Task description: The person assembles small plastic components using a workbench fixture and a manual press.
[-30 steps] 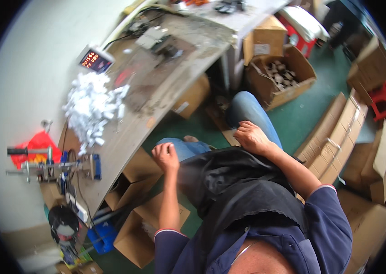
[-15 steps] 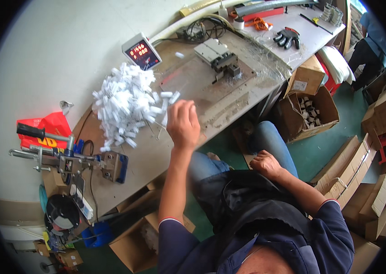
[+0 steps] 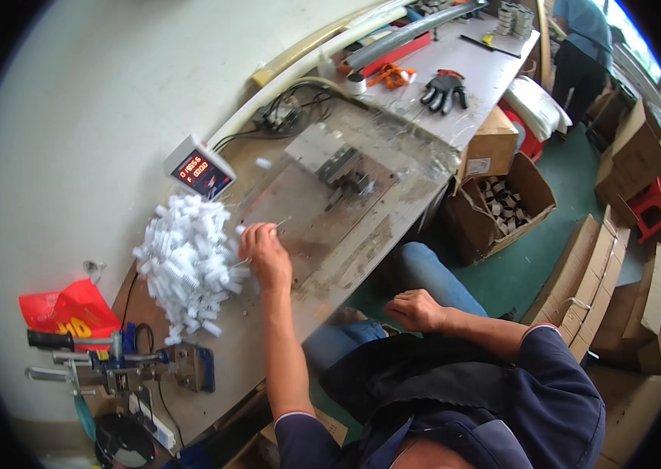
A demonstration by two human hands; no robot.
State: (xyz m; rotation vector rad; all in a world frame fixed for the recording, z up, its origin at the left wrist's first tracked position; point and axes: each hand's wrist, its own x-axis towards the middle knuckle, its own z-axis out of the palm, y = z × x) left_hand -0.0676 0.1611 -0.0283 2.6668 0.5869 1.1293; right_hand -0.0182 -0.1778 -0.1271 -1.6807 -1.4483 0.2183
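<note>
My left hand (image 3: 268, 256) is over the workbench (image 3: 319, 293), just right of a heap of small white ribbed plastic pieces (image 3: 182, 270). Its fingers are pinched together, and a thin, wire-like sliver shows at their tips, too fine to name. One loose white piece lies against those fingers. Low over my lap, beside my knee, my right hand (image 3: 416, 311) is curled closed; whatever it may hold is hidden. Beyond the left hand, a metal fixture with a dark clamping block (image 3: 346, 172) sits on a flat plate.
A box with a lit red display (image 3: 201, 170) stands behind the heap. Left are a lever press (image 3: 123, 359) and a red bag (image 3: 72, 313). A black glove (image 3: 445, 92) lies at the far end. An open carton (image 3: 502, 207) stands right; a person in blue (image 3: 585, 47) is beyond.
The view has shifted. My left hand has moved farther over the bench, close against the heap's right edge, and its fingers now pinch. My right hand stays closed over my lap.
</note>
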